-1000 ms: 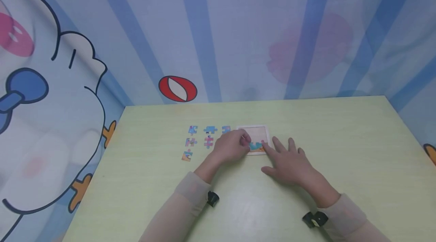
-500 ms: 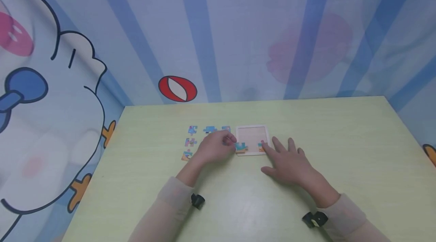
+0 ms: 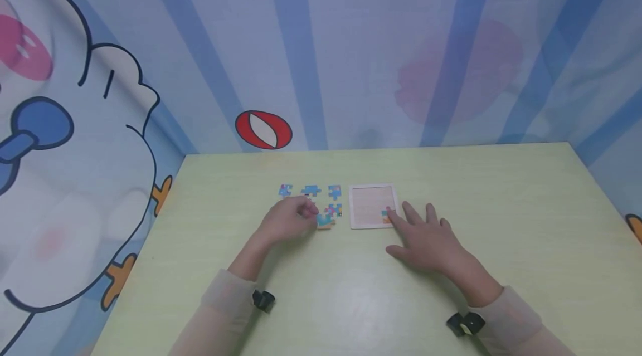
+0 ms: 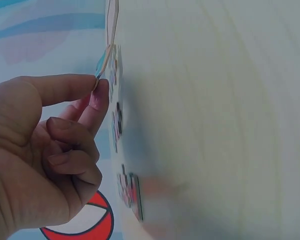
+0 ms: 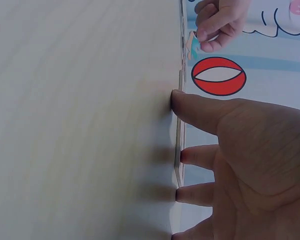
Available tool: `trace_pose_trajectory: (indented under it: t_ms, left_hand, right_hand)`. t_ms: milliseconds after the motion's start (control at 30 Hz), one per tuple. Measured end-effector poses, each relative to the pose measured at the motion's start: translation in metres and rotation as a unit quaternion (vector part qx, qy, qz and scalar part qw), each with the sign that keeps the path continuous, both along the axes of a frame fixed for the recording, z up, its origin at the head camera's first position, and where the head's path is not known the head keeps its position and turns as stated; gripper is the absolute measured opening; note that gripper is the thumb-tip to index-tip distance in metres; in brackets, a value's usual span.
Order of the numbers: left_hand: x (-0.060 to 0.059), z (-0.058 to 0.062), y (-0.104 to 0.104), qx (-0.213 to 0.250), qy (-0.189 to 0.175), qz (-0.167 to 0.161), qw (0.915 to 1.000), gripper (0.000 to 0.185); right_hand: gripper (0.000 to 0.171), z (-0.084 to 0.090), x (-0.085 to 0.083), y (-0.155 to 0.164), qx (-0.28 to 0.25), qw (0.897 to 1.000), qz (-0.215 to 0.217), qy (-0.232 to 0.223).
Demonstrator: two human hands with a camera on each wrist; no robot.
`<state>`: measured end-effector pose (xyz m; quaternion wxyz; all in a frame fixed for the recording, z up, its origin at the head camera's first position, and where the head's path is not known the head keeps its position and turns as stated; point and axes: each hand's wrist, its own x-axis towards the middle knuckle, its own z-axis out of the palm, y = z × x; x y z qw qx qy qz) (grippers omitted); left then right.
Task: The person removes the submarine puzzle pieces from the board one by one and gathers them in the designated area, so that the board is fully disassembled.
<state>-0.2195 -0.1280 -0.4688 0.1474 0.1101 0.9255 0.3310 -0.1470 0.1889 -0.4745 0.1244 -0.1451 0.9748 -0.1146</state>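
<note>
My left hand (image 3: 307, 216) pinches a blue and orange puzzle piece (image 3: 325, 223) between thumb and forefinger, just above the table and left of the white puzzle tray (image 3: 372, 194). The left wrist view shows that piece (image 4: 104, 64) edge-on at the fingertips. My right hand (image 3: 423, 236) lies flat on the table, fingers straight, its fingertips at the tray's near right corner. One small piece (image 3: 386, 215) lies in the tray by that corner. In the right wrist view the right hand's fingers (image 5: 200, 112) press down beside the tray's edge (image 5: 179, 150).
Several loose puzzle pieces lie left of the tray: one (image 3: 285, 190) far left, one (image 3: 311, 191) in the middle, one (image 3: 334, 191) near the tray, another (image 3: 333, 210) below it. The pale green table (image 3: 501, 205) is walled in by a cartoon-printed curtain (image 3: 263, 130).
My left hand has carried the blue and orange piece out of the tray, leftward to the loose pieces. The right hand has stayed where it was.
</note>
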Motion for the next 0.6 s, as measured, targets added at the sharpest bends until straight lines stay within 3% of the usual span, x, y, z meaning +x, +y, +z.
trace_pose_trajectory:
  t_ms: [300, 600]
  left_hand:
    - [0.003, 0.000, -0.021, -0.010, -0.006, 0.021, 0.9997, 0.013]
    - [0.004, -0.001, -0.029, -0.015, -0.019, 0.026, 0.9994, 0.012]
  right_hand:
    - [0.078, 0.001, 0.001, 0.000, 0.002, 1.000, 0.002, 0.004]
    - [0.078, 0.002, 0.001, 0.000, 0.005, 1.000, 0.000, 0.002]
